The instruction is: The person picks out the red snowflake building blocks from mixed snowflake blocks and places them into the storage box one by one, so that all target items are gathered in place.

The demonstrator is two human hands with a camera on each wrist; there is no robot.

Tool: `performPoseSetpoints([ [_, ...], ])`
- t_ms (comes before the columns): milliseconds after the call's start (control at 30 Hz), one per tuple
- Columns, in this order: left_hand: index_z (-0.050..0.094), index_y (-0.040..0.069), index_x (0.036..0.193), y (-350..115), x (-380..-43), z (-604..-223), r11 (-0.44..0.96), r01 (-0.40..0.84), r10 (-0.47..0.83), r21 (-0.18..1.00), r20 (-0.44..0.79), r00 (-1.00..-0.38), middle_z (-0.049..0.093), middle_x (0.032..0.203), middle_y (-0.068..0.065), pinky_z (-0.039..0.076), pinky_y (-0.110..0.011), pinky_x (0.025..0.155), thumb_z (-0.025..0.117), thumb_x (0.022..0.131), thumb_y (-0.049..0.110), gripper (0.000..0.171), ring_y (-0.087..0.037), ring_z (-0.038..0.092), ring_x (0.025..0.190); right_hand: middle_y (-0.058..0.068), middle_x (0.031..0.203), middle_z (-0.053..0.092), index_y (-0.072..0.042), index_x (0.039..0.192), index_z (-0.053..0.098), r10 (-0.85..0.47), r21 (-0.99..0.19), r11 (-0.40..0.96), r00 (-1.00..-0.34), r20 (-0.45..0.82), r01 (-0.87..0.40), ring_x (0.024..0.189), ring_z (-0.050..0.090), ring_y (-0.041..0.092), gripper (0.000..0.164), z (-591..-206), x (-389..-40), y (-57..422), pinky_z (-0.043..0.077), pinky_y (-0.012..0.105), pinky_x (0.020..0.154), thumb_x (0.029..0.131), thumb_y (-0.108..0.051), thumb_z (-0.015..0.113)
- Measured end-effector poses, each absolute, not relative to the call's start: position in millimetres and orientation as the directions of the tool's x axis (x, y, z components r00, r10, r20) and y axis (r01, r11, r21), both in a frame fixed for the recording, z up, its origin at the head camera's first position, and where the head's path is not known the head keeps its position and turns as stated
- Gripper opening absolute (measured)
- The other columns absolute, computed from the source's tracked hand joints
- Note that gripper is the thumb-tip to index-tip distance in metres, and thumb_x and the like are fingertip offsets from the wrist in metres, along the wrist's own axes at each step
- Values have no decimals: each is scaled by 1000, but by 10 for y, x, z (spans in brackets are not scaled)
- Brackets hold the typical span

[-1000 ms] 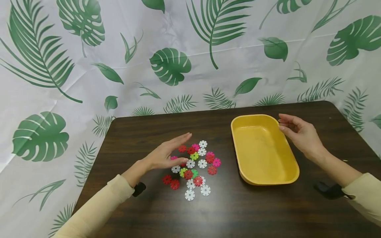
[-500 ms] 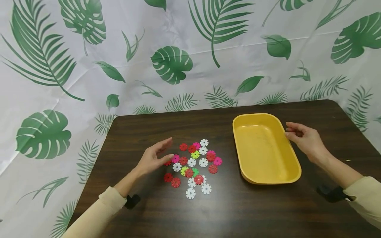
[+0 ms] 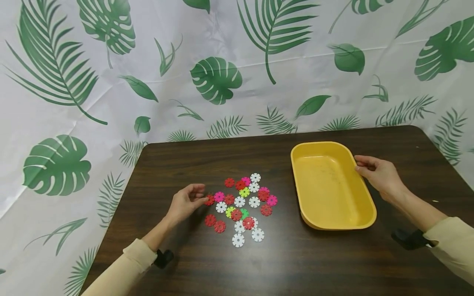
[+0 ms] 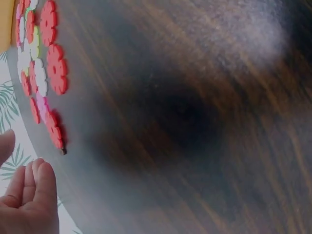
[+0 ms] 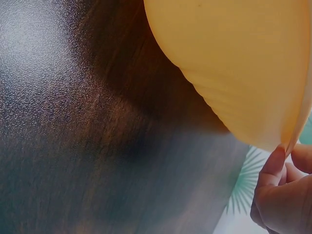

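Note:
Several notched, flower-shaped plastic discs (image 3: 239, 202) in red, white, pink, yellow-green and green lie flat in a loose cluster on the table, some overlapping. My left hand (image 3: 185, 201) is at the cluster's left edge, thumb and fingers apart, beside a red disc (image 3: 210, 200). In the left wrist view its fingers (image 4: 44, 183) hold nothing. To the right stands a yellow plastic tray (image 3: 329, 189) with bare insides. My right hand (image 3: 381, 176) pinches the tray's right rim between thumb and fingers, as the right wrist view shows at the rim (image 5: 295, 131).
The dark wood-grain table (image 3: 177, 164) has rounded far corners. A white cloth with green leaf prints (image 3: 166, 102) hangs behind it and on the left. Each wrist wears a black strap device (image 3: 163, 258).
My left hand has moved left and down from over the discs to beside the cluster. My right hand has come down slightly onto the tray's rim. The discs lie as before.

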State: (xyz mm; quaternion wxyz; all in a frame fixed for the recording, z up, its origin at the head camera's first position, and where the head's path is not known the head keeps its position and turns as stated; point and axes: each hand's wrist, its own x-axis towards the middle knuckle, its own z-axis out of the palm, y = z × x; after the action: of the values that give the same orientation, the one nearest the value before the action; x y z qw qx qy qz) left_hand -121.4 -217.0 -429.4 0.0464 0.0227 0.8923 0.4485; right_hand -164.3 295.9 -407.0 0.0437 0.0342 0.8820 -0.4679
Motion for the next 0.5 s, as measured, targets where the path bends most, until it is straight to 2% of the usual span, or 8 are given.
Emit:
performPoseSetpoints([
  [100,60,-1,117,-2158,-1215,-4313,622,-29,51,783,-77,-996,64,110,-18,54,-32,80,72,81,5,38,-27,62,97,22,119,47,11,137,38,25,-822,555,-990,-138,128,77,46,-13,48,-4077,-1650,2968,49,8,67,98,-16,48],
  [500,63,-2,110,-2122,-1221,-4390,656,-55,16,753,-86,-996,66,101,-15,55,-26,70,76,78,8,36,-23,65,88,18,113,49,10,137,39,17,-818,559,-988,-154,137,77,49,-12,48,-4075,-1675,2990,50,10,68,98,-17,49],
])
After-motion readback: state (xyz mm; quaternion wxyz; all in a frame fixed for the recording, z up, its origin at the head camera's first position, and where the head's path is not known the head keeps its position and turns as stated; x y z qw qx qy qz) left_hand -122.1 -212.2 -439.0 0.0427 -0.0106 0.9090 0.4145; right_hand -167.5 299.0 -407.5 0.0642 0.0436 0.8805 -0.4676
